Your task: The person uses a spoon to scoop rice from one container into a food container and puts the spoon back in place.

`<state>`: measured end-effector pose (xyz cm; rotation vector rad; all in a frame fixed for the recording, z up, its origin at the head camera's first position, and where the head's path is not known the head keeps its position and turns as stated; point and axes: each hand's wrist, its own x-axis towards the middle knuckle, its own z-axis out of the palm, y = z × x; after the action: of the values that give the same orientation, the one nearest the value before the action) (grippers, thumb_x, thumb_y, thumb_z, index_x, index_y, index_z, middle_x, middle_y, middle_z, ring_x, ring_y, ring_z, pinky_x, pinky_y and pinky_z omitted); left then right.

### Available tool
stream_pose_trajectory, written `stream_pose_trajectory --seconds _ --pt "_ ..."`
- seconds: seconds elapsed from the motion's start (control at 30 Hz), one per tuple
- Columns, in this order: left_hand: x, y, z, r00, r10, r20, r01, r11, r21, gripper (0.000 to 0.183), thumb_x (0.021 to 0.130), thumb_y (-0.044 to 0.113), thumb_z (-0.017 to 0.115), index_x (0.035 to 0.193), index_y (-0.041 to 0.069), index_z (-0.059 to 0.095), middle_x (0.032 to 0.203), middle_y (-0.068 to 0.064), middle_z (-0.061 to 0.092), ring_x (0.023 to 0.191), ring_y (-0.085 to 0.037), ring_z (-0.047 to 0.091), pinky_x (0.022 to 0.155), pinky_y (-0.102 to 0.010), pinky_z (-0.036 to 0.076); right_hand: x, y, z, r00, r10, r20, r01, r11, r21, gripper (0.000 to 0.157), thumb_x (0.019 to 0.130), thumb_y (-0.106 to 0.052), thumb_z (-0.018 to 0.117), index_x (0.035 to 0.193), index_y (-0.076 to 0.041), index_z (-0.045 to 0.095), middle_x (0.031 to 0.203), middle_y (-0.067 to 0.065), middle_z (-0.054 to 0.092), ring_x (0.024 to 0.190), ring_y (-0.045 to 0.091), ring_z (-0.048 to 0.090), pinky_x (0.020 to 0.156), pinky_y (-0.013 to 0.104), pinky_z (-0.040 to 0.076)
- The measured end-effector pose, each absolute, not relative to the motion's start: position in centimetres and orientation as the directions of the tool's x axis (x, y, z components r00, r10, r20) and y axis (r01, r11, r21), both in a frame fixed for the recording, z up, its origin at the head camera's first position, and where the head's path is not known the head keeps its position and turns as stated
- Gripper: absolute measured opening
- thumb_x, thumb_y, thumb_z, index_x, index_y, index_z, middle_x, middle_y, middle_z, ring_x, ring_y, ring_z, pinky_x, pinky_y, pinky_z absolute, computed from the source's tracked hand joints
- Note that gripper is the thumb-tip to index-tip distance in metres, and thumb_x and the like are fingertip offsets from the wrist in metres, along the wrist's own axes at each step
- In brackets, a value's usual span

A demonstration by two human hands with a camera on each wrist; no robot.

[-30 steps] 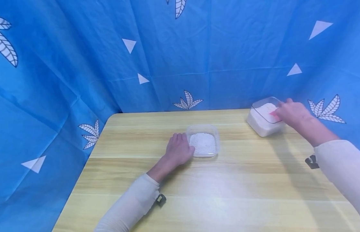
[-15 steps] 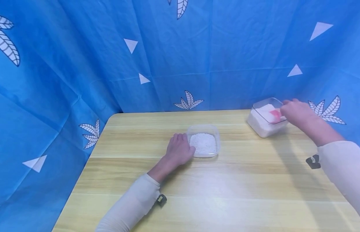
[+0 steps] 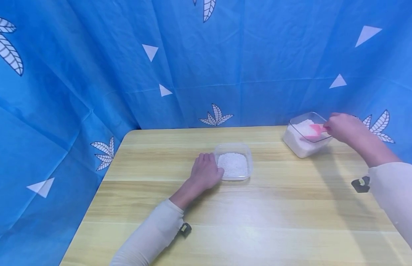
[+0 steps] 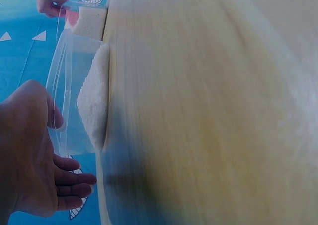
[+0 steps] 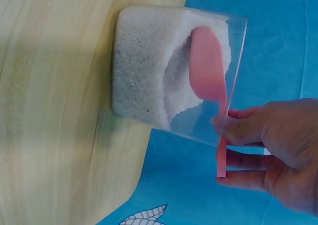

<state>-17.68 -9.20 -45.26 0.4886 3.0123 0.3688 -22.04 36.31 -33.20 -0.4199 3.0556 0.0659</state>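
At the right back of the table, my right hand (image 3: 347, 127) grips the handle of a pink scoop (image 5: 206, 63) between thumb and fingers. The scoop's bowl is inside a clear square container (image 3: 300, 147), against white grains (image 5: 141, 61) hollowed out beside it. My left hand (image 3: 206, 171) holds the left side of a low clear plastic box (image 3: 237, 147) near mid-table. In the left wrist view its thumb (image 4: 55, 116) lies against the box's wall, while the other fingers (image 4: 74, 178) extend beside it. A low heap of white grains (image 3: 232, 164) sits in this box.
The pale wooden table (image 3: 259, 210) ends at the back against a blue curtain (image 3: 265, 66) printed with leaves and triangles. More of the curtain hangs along the left edge. A stretch of table separates the two containers.
My right hand has shifted rightward with the scoop, whose pink bowl now shows more above the grains. The left hand and its box have stayed put.
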Motion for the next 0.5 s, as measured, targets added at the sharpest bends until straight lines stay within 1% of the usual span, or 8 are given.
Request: stream_pose_trajectory --seconds 0.2,0.33,0.5 --pt "-17.74 -9.12 -45.09 -0.946 0.323 -0.039 0.305 0.923 0.235 0.044 0.088 0.04 0.044 0.111 0.002 0.048 0.101 -0.01 0.05 0.096 -0.025 0.041 0.089 -0.036 0.038 -22.06 36.8 -33.11 -0.971 -0.227 -0.08 -0.225 0.974 -0.025 0.024 0.086 -0.007 0.067 0.106 0.006 0.071 0.082 0.015 0.064 0.076 0.032 0.059 0.071 0.053 0.051" --pt "-17.73 -9.12 -44.97 -0.944 0.327 -0.038 0.309 0.921 0.235 0.044 0.088 0.04 0.044 0.11 0.002 0.048 0.101 -0.009 0.049 0.094 -0.024 0.041 0.088 -0.035 0.038 -22.09 37.05 -33.09 -0.972 -0.219 -0.079 -0.216 0.975 -0.049 0.026 0.085 -0.006 0.069 0.107 0.006 0.07 0.085 0.017 0.065 0.08 0.036 0.061 0.076 0.056 0.05" --pt "-17.76 -9.17 -45.11 -0.946 0.323 -0.039 0.305 0.923 0.235 0.043 0.088 0.04 0.043 0.109 0.003 0.048 0.1 -0.009 0.049 0.093 -0.024 0.041 0.087 -0.035 0.038 -22.09 36.98 -32.76 -0.975 -0.197 -0.102 -0.189 0.978 -0.085 0.027 0.085 -0.006 0.068 0.109 0.008 0.069 0.086 0.019 0.065 0.081 0.035 0.059 0.073 0.053 0.05"
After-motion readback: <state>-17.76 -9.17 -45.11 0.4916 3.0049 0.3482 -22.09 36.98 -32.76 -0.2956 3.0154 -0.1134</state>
